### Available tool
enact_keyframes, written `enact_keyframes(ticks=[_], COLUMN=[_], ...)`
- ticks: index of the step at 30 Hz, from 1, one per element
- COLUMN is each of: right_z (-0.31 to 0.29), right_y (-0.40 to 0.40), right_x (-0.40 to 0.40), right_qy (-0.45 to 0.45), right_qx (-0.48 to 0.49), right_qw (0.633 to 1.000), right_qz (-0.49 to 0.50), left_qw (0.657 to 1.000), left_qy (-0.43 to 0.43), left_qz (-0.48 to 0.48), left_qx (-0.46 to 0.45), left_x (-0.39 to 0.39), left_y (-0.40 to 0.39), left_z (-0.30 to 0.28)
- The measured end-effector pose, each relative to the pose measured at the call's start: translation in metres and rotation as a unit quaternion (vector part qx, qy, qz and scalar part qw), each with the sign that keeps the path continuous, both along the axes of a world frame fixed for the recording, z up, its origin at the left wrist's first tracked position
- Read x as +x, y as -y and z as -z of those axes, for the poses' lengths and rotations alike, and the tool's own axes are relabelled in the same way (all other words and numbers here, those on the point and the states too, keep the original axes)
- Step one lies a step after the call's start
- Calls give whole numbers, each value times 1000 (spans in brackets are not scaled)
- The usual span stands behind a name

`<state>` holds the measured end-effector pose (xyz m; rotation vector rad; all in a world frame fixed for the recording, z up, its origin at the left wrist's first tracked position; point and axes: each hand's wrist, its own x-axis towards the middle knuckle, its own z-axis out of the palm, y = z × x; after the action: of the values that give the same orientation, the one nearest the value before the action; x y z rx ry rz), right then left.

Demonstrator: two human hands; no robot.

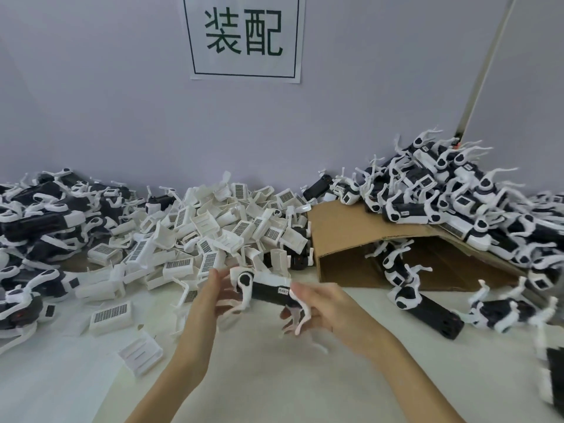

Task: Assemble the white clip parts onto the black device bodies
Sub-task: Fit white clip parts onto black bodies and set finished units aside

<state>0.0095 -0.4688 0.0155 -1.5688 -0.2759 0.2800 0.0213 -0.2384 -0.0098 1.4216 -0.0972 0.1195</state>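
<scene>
Both hands, left hand and right hand, are gripping a black plastic device body by its ends, fingers curled, steadying it above the white table for clip fitting.

Both my hands on one black device body

My left hand and right hand hold the black device body above the desk.

A heap of clip parts lies far centre on the counter, against the wall. Device bodies pile to its left; more sit right, on cardboard. A sign hangs on the wall behind.
</scene>
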Motion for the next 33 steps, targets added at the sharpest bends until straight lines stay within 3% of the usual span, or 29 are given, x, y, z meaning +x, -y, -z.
enact_keyframes(ticks=[2, 3, 5, 6, 7, 8, 10, 12, 16, 19, 21, 23, 24, 26, 28, 30, 33], right_z=[-20, -34, -64, -77, -86, -90, -83, -59, -4, 22, 28, 28, 27, 27, 26, 23, 22], right_y=[12, 21, 42, 52, 59, 61, 55, 43, 15, 2, -1, -4, -6, -9, -12, -14, -15], right_x=[15, 23, 35, 41, 45, 49, 49, 46, 35, 33, 34, 35, 35, 34, 33, 32, 29], right_qy=[-18, -13, 16, 13, 6, 0, -7, -21, -123, -163, -167, -168, -169, -169, -170, -173, -175], right_qx=[144, 256, 496, 580, 608, 588, 476, 402, 410, 401, 388, 389, 389, 386, 374, 360, 357], right_qw=[988, 965, 867, 815, 794, 809, 879, 915, 903, 900, 905, 904, 904, 905, 909, 914, 914], right_qz=[44, 62, 47, 12, -12, -21, -22, -18, 30, 48, 56, 60, 61, 62, 63, 69, 83], left_qw=[998, 997, 994, 993, 990, 984, 961, 932, 880, 831, 801, 779, 750, 661, 567, 516, 498], left_qy=[49, 65, 78, 82, 87, 95, 125, 161, 216, 237, 193, 62, -18, -156, -239, -250, -155], left_qz=[-30, -43, -57, -63, -74, -91, -128, -149, -186, -279, -352, -370, -356, -299, -225, -183, -200], left_qx=[17, 23, 43, 61, 85, 118, 211, 289, 380, 419, 444, 503, 557, 670, 756, 799, 829], left_x=[-1, 0, 3, 3, 3, 3, 6, 8, 8, 18, 32, 52, 60, 69, 71, 72, 78], left_y=[-5, -7, -11, -12, -12, -13, -15, -15, -17, -35, -60, -95, -114, -153, -184, -201, -210], left_z=[-1, -3, -3, -2, -1, 1, 5, 8, 10, 3, -8, -23, -32, -43, -47, -47, -42])
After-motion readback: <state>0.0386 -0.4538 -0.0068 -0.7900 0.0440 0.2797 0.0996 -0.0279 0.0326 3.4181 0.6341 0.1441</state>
